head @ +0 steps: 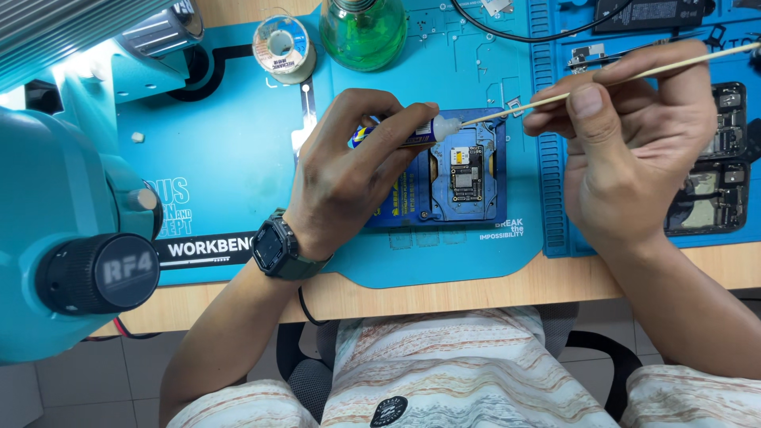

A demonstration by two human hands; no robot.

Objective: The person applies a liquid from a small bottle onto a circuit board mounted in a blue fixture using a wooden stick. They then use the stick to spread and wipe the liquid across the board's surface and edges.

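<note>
tube [396, 135] body mostly hidden inside left hand [349, 170], stick [634, 75] cut off at right edge, microscope [71, 198] cropped left

I'm looking at an electronics repair bench: a blue work mat [238, 150], a teal microscope [71, 230], a solder spool [284, 47], and a circuit board [466, 173] clamped in a holder.

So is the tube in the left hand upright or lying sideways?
Sideways: the left hand holds the tube roughly level, its white nozzle pointing right and meeting the stick.
</note>
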